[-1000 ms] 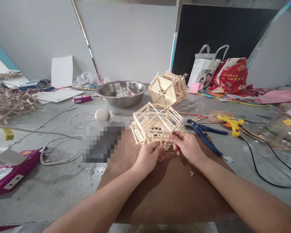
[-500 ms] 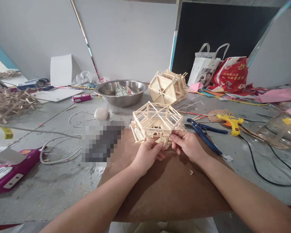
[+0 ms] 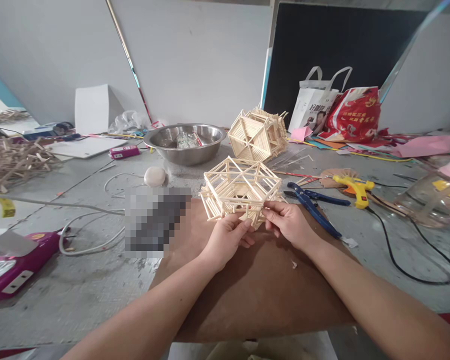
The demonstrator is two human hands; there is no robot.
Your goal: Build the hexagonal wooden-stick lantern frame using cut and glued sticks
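Note:
An open hexagonal frame of thin wooden sticks [image 3: 241, 187] rests over the far part of a brown board [image 3: 262, 295]. My left hand [image 3: 230, 237] pinches its near lower edge, thumb on top. Just to the right, my right hand [image 3: 287, 222] grips the near right corner between thumb and fingers. Both hands are closed on the frame, and some fingertips are hidden behind the sticks. Behind it stands a second, fuller stick structure [image 3: 257, 136] with panels of closely laid sticks. Blue-handled pliers [image 3: 317, 212] lie right of my right hand.
A yellow glue gun [image 3: 360, 191] with a black cord lies at the right, near a clear jar [image 3: 422, 200]. A steel basin [image 3: 187, 159] stands behind. Left are a blurred dark patch [image 3: 153, 220], white cable, purple power strip [image 3: 20, 267] and heaped sticks [image 3: 15, 162].
The view has shifted very slightly, so everything sits a little further left. Both hands keep the same hold on the stick frame.

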